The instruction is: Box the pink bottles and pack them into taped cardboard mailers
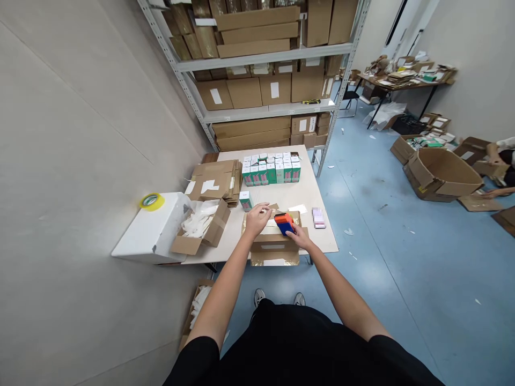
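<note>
An open cardboard box [274,245] stands at the table's front edge, its near flap hanging down toward me. My left hand [258,219] is over its left side, fingers stretched out and slightly apart, with no held object visible. In my right hand [296,236] is an orange-and-blue hand-held device [284,223], above the right part of the box; its exact kind cannot be made out. A single white-and-green small carton [245,200] stands just beyond my left hand. Rows of similar cartons [272,172] stand farther back.
Flattened cardboard [213,179] lies at the table's left, near a box of white packing material [200,222]. A yellow tape roll [152,201] rests on a white box [148,233]. Purple-white packets [318,218] lie right. Shelving [265,113] stands behind; a person's arm [499,191] shows far right.
</note>
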`<state>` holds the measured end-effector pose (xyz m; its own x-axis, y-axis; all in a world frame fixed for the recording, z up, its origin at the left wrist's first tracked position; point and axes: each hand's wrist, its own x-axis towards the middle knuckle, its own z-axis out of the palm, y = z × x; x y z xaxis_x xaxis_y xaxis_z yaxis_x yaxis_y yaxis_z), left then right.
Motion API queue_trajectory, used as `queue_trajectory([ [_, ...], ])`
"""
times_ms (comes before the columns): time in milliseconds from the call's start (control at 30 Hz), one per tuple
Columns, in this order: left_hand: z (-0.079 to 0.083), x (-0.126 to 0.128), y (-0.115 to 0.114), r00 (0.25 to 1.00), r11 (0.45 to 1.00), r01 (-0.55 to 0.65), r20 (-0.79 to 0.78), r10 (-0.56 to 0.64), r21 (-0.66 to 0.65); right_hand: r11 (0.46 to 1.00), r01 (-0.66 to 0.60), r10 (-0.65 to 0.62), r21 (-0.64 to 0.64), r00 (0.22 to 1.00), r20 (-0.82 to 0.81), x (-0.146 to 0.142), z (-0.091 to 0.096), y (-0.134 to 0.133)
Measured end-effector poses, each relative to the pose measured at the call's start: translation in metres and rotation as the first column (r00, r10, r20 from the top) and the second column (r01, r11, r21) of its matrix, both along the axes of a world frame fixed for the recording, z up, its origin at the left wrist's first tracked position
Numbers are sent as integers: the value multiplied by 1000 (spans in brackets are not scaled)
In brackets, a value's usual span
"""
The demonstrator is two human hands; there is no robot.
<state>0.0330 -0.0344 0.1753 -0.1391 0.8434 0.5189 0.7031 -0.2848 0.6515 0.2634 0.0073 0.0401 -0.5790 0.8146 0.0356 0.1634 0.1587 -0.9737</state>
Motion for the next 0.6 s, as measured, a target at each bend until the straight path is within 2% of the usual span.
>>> queue_trajectory([
  [133,6,-22,7,985,981,-147,67,157,-128,1000,20,-22,20,997,70,-2,15,4],
  [267,-1,-53,9,933,912,-264,156,323,-314,995,80,-90,58,973,212,-8,39,13],
  [400,-22,-83,0,851,842,-312,264,454,-441,991,100,-122,90,948,295,-19,56,26],
  [533,-48,-101,-16,741,771,-333,355,570,-542,989,-5,-57,151,914,401,-34,64,37],
  [600,-60,-105,-24,696,756,-340,391,603,-559,983,-48,-40,177,887,460,-41,67,40],
])
